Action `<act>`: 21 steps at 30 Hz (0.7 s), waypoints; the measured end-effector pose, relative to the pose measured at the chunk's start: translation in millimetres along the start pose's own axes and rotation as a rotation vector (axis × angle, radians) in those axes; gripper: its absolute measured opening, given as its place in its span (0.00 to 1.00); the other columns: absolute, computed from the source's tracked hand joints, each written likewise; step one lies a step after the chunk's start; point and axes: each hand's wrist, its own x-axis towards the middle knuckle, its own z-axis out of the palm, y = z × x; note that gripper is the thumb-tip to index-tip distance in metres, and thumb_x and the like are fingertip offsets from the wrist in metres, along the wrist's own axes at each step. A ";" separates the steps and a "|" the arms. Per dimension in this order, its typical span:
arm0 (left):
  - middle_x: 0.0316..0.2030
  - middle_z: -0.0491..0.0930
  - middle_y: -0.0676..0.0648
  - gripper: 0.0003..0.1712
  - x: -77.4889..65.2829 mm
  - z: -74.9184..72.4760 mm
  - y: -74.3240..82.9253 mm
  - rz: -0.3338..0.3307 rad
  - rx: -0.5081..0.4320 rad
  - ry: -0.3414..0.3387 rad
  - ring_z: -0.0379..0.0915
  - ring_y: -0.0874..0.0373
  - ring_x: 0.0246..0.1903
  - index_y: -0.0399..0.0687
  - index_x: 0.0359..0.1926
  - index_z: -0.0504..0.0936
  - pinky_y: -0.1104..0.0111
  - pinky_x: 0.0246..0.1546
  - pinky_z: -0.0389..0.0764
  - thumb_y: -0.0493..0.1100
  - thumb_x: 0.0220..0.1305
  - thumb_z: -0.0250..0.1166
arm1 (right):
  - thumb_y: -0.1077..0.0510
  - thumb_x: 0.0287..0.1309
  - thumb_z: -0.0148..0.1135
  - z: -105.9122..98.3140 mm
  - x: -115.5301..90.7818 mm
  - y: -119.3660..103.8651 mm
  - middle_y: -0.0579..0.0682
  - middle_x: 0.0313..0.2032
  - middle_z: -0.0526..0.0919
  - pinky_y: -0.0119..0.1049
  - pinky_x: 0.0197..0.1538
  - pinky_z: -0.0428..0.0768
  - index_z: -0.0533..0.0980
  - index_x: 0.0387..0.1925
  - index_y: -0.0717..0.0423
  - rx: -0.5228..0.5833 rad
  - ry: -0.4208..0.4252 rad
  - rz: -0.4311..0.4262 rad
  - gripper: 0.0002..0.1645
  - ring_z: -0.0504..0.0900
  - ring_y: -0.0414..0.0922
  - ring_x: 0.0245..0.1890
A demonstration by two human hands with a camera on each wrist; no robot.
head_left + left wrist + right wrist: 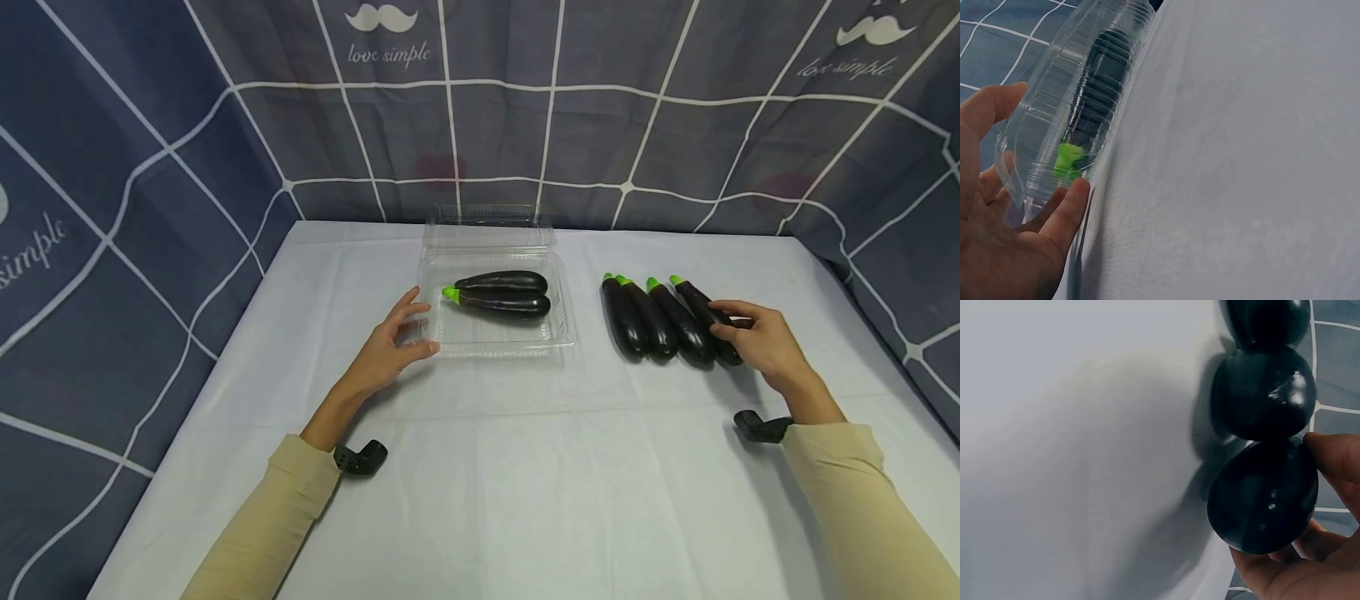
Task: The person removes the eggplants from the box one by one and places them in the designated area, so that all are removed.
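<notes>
Nearest me, two tan sleeves [258, 521] are reaching over a white cloth [540, 483], a black wrist device [362, 458] sitting at each cuff. The left hand [386, 346] is resting at the clear tray's [480, 337] left edge, thumb and fingers spreading apart around it. The right hand [767, 340] is pinching the rightmost eggplant [696, 304] between thumb and fingers; three more eggplants [648, 323] are lying to its left. Two other eggplants [502, 302] are lying inside the tray. Beyond, I am seeing its lid [487, 237] standing open. Farthest, a grey gridded curtain [495, 133] is hanging.
</notes>
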 end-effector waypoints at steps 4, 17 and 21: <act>0.77 0.41 0.56 0.36 0.1 0.1 -0.5 0.002 0.003 -0.001 0.45 0.46 0.73 0.36 0.70 0.64 0.49 0.71 0.50 0.38 0.64 0.68 | 0.61 0.70 0.56 1.9 -1.2 3.7 0.73 0.61 0.68 0.17 0.35 0.68 0.68 0.66 0.68 -0.006 -0.024 -0.005 0.26 0.70 0.62 0.55; 0.77 0.41 0.58 0.36 -0.1 -0.3 -1.7 -0.011 0.013 0.000 0.46 0.45 0.73 0.37 0.70 0.63 0.47 0.69 0.53 0.38 0.65 0.67 | 0.64 0.70 0.51 1.7 -0.5 3.9 0.74 0.61 0.68 0.18 0.34 0.69 0.66 0.67 0.68 -0.027 -0.042 0.019 0.27 0.72 0.58 0.53; 0.77 0.41 0.57 0.36 0.9 -0.1 -2.3 -0.007 0.016 -0.002 0.46 0.46 0.73 0.36 0.70 0.63 0.47 0.70 0.51 0.38 0.65 0.67 | 0.64 0.70 0.53 2.1 0.8 3.6 0.74 0.60 0.69 0.17 0.34 0.70 0.67 0.67 0.67 -0.026 -0.027 -0.005 0.26 0.73 0.51 0.50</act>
